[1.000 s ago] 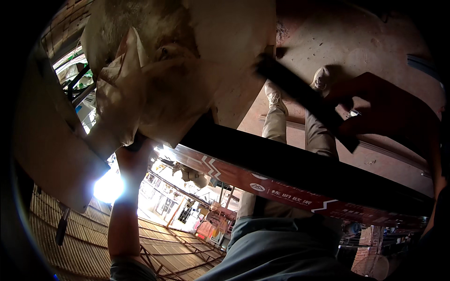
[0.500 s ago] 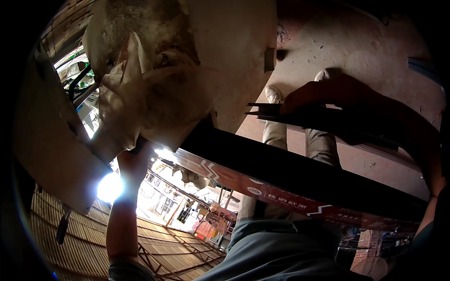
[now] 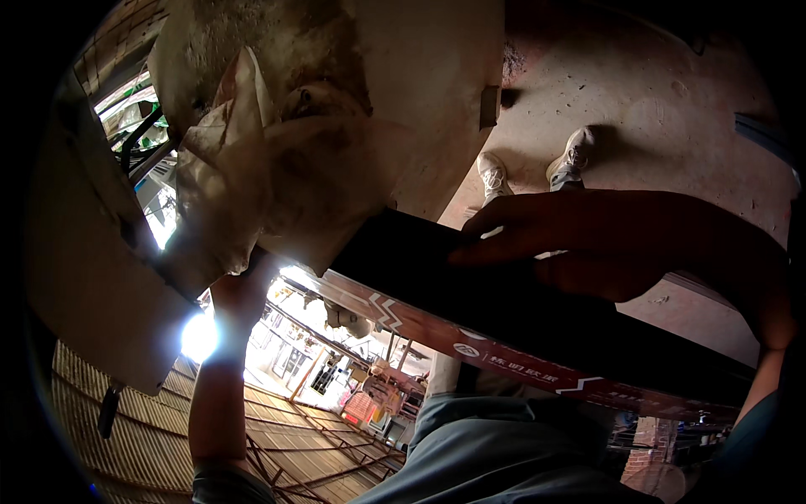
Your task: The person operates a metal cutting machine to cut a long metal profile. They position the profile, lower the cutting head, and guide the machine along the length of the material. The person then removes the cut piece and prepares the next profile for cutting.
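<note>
Red with white zigzag marks, the near side of a long dark bar (image 3: 504,329) slants in front of the wearer's grey-green trousers (image 3: 470,449), from beneath a pale crumpled sheet (image 3: 327,181) down toward the right. Over its dark upper face, the right hand (image 3: 600,235) arches with fingers stretched forward and thumb set apart below; shadow hides whether it pinches anything or merely rests there. At the bar's upper-left end, the left hand (image 3: 242,284) reaches up under the sheet's lower edge, its fingers covered, so I cannot tell how they grip. Judging by its straight edges, the bar should be stiff, awkward through length more than fragile, and perhaps slick along the printed side. Holding it well apart at two places, with fingers wrapped around its edges, looks steadier; the sheet seems light and floppy, likely to snag or tear.
</note>
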Motion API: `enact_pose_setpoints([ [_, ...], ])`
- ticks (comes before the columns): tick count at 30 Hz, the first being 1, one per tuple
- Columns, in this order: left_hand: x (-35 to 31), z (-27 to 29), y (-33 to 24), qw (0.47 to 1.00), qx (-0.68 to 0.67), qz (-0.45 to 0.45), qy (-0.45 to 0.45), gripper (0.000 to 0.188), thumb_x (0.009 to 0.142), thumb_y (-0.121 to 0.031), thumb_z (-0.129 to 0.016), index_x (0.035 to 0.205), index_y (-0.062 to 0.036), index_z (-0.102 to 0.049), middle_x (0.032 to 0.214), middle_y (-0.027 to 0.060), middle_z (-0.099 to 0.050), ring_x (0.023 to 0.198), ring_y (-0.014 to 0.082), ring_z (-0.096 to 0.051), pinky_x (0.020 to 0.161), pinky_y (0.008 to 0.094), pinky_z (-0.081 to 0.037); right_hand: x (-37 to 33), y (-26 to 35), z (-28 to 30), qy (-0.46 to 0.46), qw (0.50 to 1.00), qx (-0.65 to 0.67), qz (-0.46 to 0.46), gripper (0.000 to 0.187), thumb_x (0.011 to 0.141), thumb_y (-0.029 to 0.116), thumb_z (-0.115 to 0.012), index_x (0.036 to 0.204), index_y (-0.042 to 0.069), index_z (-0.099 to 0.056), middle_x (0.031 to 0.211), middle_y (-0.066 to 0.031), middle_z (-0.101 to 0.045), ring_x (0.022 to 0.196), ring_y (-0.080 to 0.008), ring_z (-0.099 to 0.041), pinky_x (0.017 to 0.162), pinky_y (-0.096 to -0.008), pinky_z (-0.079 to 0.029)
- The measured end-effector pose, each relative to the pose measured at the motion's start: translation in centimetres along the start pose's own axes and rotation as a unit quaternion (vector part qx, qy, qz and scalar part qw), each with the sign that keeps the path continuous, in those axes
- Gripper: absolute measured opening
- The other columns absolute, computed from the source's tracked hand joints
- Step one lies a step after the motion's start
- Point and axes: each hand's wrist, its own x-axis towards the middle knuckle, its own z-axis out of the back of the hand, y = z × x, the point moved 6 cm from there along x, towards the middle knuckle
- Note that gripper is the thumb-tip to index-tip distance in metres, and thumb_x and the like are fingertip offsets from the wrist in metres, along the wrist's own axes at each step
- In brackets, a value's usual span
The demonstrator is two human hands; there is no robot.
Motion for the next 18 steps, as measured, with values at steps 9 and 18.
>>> enact_pose_setpoints([
  [9, 0.1, -0.2, -0.3, 0.999, -0.033, -0.019, -0.006, 0.042, 0.082, -0.002, -0.072, 0.121, 0.0021, -0.057, 0.114, 0.009, -0.064, 0.106, 0.0175, -0.061, 0.094, 0.0309, -0.048, 1.7, 1.7, -1.2, -0.1, 0.983, -0.144, -0.054, 0.052, 0.093, 0.013, -0.059, 0.141, -0.001, -0.046, 0.108, -0.0175, -0.06, 0.088, -0.0289, -0.065, 0.075, -0.0406, -0.055],
  [18, -0.1, -0.5, -0.4, 0.995, -0.094, -0.002, -0.03, 0.035, 0.077, 0.003, -0.07, 0.109, -0.0001, -0.058, 0.099, 0.0061, -0.063, 0.091, 0.0151, -0.061, 0.084, 0.0294, -0.05, 4.1, 1.6, -2.0, -0.172, 0.957, -0.234, -0.026, 0.043, 0.091, 0.013, -0.062, 0.13, -0.004, -0.053, 0.096, -0.0169, -0.061, 0.08, -0.0308, -0.065, 0.069, -0.0411, -0.054],
])
